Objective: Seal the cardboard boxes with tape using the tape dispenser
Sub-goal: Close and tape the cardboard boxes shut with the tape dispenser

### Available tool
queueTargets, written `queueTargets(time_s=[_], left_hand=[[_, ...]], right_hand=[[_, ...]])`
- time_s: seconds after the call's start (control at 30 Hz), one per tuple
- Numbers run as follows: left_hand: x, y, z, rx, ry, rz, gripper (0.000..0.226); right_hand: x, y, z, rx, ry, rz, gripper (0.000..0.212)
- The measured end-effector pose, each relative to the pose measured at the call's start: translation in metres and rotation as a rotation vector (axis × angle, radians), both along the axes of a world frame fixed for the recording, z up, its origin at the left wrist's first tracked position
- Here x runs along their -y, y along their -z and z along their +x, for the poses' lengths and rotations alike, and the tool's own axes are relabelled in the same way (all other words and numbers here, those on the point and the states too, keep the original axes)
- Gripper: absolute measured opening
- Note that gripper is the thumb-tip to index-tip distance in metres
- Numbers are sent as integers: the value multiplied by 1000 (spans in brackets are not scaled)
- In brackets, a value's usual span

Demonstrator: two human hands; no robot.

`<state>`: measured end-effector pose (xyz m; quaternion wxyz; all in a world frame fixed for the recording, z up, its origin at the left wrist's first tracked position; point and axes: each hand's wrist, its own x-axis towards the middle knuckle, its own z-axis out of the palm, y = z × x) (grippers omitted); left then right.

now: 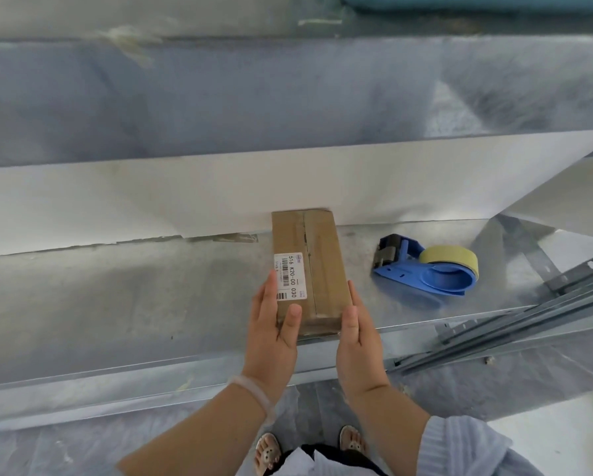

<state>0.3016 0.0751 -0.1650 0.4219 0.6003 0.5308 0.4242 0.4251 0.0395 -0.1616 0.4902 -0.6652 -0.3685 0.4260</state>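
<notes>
At bench (150, 297) front edge: cardboard box (317, 262) between left hand (272, 333) and right hand (358, 341).
Fingers (270, 292) straight, flat against its sides; tape dispenser (428, 269) apart, toward right edge.

1 wide-angle head view faces forward and steeply down, close above left hand (273, 326) and right hand (356, 333), worktop (150, 297) beyond them.

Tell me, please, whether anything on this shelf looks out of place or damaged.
Little stands out. The cardboard box, held between the left hand and right hand, has a ragged centre seam near its far end, and a loose tape scrap lies at the foot of the back wall.
</notes>
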Motion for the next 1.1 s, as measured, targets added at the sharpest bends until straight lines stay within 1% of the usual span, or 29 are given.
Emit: queueTargets(time_s=[0.07,0.1,0.17,0.2,0.27,0.33,0.37,0.43,0.53,0.63,0.7,0.77,0.83,0.9,0.97,1.0,1.03,1.1], left_hand=[[0,2,-1,20,16,3,53],[1,3,-1,28,19,0,52],[2,3,-1,29,14,-13,54],[2,3,-1,20,16,-16,56],[1,3,-4,-45,35,9,67],[-2,4,-11,-180,79,85,77],[-4,3,-15,-258,111,135,79],[-9,4,-23,-379,163,226,79],[-15,5,-31,-463,204,283,79],[-16,6,-33,-465,223,303,78],[-16,6,-33,-449,227,304,76],[-17,7,-34,-443,244,297,76],[-20,7,-39,-452,290,288,77],[-23,5,-44,-433,336,260,77],[-21,2,-45,-340,311,190,76],[-19,1,-42,-273,270,136,77],[-16,-1,-35,-208,217,71,78],[-11,-5,-16,-113,87,-58,83]], right_hand=[[0,1,-1,-20,4,-9,32],[1,1,0,-33,1,-1,35],[3,4,1,-43,-57,26,48],[5,5,3,-5,-101,29,52],[6,7,8,157,-200,11,57],[6,9,17,373,-298,-47,63],[5,10,22,450,-337,-64,66],[4,12,31,500,-401,-63,68],[4,10,33,446,-432,-30,70],[2,12,29,371,-345,-18,65],[1,13,32,411,-327,-18,66],[-2,12,40,477,-362,-4,69],[-2,11,50,533,-429,16,61],[-1,8,55,545,-473,24,53],[0,4,51,470,-416,71,54],[-1,0,45,392,-355,92,55],[-3,-4,36,299,-291,102,53],[-11,-11,15,124,-157,75,39]])
